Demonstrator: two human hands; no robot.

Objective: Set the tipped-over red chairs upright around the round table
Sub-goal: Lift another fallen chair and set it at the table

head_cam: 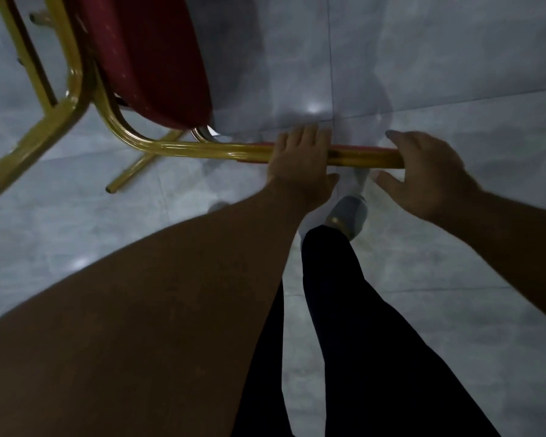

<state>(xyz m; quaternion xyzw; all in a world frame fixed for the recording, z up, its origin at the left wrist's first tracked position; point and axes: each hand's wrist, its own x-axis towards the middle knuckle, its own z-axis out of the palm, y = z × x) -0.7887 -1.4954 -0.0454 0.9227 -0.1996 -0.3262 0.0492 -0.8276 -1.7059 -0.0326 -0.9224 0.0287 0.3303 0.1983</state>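
Note:
A red chair (pixel 145 58) with a gold metal frame fills the upper left, its red seat cushion facing me and its legs pointing left and down. The chair's backrest edge (pixel 360 157) runs as a gold bar with a red strip across the middle. My left hand (pixel 300 162) is wrapped over that bar. My right hand (pixel 429 171) sits at the bar's right end, fingers spread around it, thumb below; a firm grip there is not clear. The round table is out of view.
Shiny grey floor tiles (pixel 454 74) surround the chair. My legs in dark trousers (pixel 360 326) and one grey shoe (pixel 349 216) stand just under the backrest bar. A gold chair leg (pixel 130 173) juts toward the lower left.

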